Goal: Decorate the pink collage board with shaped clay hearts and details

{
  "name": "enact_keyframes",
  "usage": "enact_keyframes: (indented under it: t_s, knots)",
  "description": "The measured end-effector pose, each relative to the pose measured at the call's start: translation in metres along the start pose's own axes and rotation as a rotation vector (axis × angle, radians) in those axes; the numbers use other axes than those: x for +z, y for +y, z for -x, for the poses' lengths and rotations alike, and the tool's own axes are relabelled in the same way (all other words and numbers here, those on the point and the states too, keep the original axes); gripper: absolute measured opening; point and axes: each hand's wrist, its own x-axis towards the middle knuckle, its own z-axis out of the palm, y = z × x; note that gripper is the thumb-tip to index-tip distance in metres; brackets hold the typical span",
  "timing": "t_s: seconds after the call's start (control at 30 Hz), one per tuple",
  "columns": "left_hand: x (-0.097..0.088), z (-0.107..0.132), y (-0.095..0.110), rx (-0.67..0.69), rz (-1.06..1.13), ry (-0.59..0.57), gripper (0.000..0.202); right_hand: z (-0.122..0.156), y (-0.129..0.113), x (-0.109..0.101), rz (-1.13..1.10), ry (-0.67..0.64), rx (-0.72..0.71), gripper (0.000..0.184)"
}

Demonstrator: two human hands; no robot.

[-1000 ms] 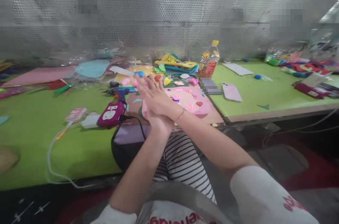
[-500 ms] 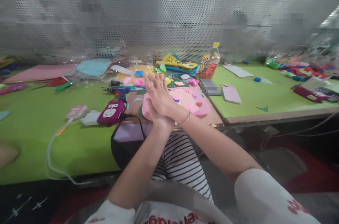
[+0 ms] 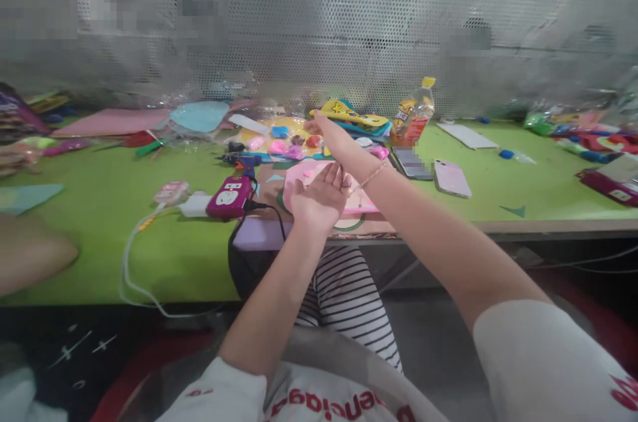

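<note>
My left hand (image 3: 321, 197) is turned palm up above the pink board (image 3: 294, 177), fingers stretched out. Whether something small and dark near its fingertips lies on it, I cannot tell. My right hand (image 3: 319, 124) reaches past it, over the soft coloured lumps, with its fingers partly apart and nothing visible in them. Below and beside it lie a red-orange lump (image 3: 314, 141), a blue lump (image 3: 280, 132) and a pink lump (image 3: 293, 152). A yellow cut-out shape with a star (image 3: 349, 111) lies just behind the right hand. My left hand and right forearm hide much of the board.
Left of the board are a blue glue gun (image 3: 248, 161), a magenta box (image 3: 229, 197) and a white cable (image 3: 124, 256). To the right stand a bottle (image 3: 413, 113) and a pale phone (image 3: 452, 178). Another person's arm (image 3: 34, 252) rests at the left edge.
My palms were pressed together above the board; now they are apart. My right hand has moved forward to the coloured lumps, while the left has turned palm up. The view has shifted left.
</note>
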Motion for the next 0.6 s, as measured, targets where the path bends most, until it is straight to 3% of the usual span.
enact_keyframes:
  t_s: [0.1,0.3,0.43,0.6]
  knots:
    - [-0.001,-0.003,0.002,-0.027,-0.014,-0.018,0.054,0.0,-0.006,-0.012,-0.061,0.019,0.057,0.042]
    - [0.0,-0.011,-0.001,0.017,-0.187,-0.084,0.029,0.003,-0.01,-0.01,-0.247,0.139,0.127,0.044]
    - [-0.003,-0.016,0.001,0.155,-0.41,-0.16,0.015,0.004,-0.009,-0.009,-0.39,0.264,0.08,0.039]
    - [-0.007,-0.019,0.001,0.369,-0.672,-0.251,0.014,0.001,-0.008,-0.009,-0.477,0.383,0.043,0.042]
